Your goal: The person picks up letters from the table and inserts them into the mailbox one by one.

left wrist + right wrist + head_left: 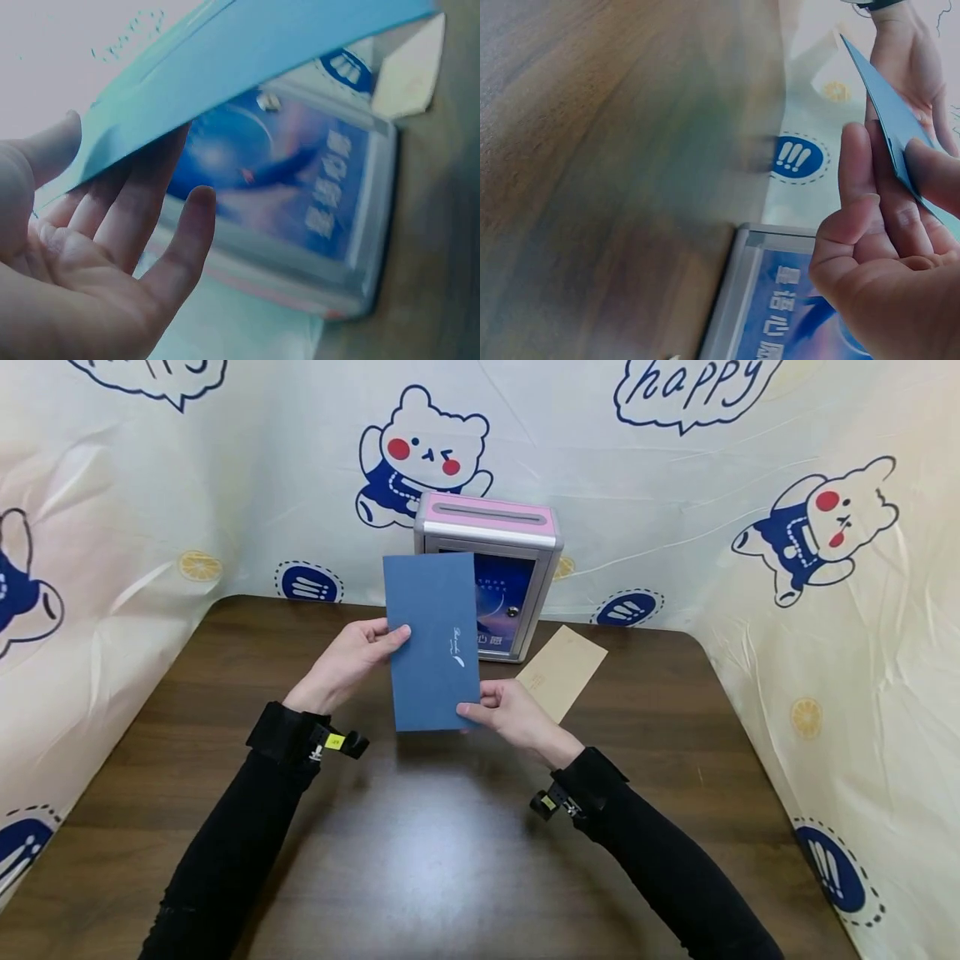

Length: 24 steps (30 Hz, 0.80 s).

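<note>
A blue envelope (431, 643) with small white script and a feather mark is held up, long side upright, in front of a slotted box (517, 552). My left hand (348, 660) pinches its left edge, thumb on the near face and fingers behind, as the left wrist view also shows. The lower right corner is pinched by my right hand (521, 718), thumb in front. Silver-framed, the box has a pink top with a long slot (491, 513) and a blue picture front with a small lock (512, 612). The envelope covers part of that front.
A tan envelope (566, 668) lies on the brown wooden table (420, 860), right of the box and partly behind my right hand. Behind and beside the table hangs a pale curtain (285, 468) printed with cartoon bears. Small cameras are strapped to both wrists.
</note>
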### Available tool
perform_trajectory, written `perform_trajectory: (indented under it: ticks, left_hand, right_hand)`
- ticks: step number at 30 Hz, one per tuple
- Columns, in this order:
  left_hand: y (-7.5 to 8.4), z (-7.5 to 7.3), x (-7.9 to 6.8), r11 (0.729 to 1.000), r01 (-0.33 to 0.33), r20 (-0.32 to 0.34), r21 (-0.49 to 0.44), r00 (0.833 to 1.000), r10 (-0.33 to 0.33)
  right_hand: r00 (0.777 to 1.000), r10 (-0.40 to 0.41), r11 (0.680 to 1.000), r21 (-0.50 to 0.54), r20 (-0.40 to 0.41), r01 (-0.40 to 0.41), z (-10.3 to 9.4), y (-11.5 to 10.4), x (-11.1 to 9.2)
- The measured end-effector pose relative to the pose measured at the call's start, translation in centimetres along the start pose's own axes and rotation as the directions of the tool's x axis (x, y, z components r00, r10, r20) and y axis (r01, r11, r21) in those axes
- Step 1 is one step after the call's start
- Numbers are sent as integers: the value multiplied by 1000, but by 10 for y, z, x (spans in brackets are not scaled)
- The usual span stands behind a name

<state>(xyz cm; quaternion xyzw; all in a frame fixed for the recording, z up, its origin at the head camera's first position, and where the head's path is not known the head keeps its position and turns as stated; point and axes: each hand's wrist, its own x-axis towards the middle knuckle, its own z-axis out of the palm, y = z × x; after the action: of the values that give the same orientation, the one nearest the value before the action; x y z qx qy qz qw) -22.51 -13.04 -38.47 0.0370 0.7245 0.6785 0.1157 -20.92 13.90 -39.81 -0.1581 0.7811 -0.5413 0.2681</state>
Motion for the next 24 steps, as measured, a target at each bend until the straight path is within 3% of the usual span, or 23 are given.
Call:
perform_trajectory:
  ticks: [10,15,19,24]
  left_hand:
    - [2,22,-5,996,-83,-98,-43,992,79]
    - [4,26,-4,993,-112,-91,-36,990,108]
    - [4,33,-2,993,-115,-62,-32,992,112]
    - [0,36,0,994,-103,-43,-37,994,101]
  right_hand:
    - [999,-23,1000,7,-40,23,-1,-6,-1]
    - [995,-34,999,13,-97,35,-4,-7,0]
    - [981,-62,996,53,-186,73,-8,-11,3]
    - [942,-123,985,80,-313,155,-6,-18,12]
